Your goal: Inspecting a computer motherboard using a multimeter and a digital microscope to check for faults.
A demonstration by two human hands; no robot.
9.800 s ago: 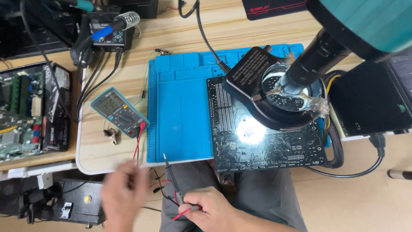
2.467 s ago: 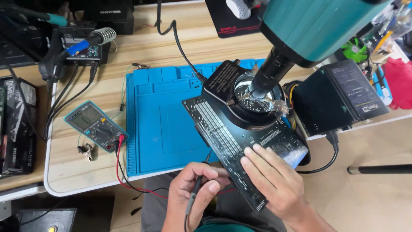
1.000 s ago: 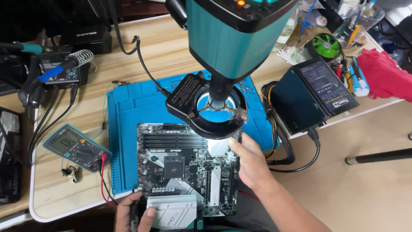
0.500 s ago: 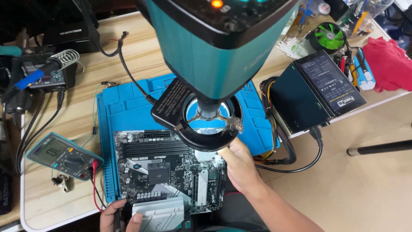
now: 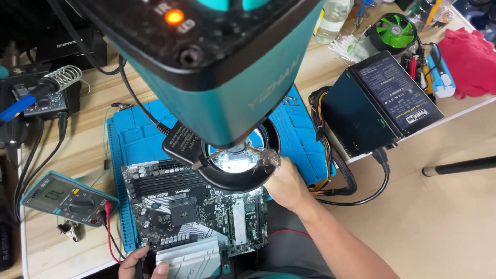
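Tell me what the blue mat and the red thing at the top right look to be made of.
Blue mat: probably silicone or soft rubber; matte surface with moulded compartments.
Red thing: cloth, judging by its soft, crumpled folds.

The right hand reaches forward from the lower right on an outstretched bare forearm, back of the hand up, fingers curled and hidden at their tips. The left hand shows only partly at the bottom edge, its thumb and fingers bent in a grip.
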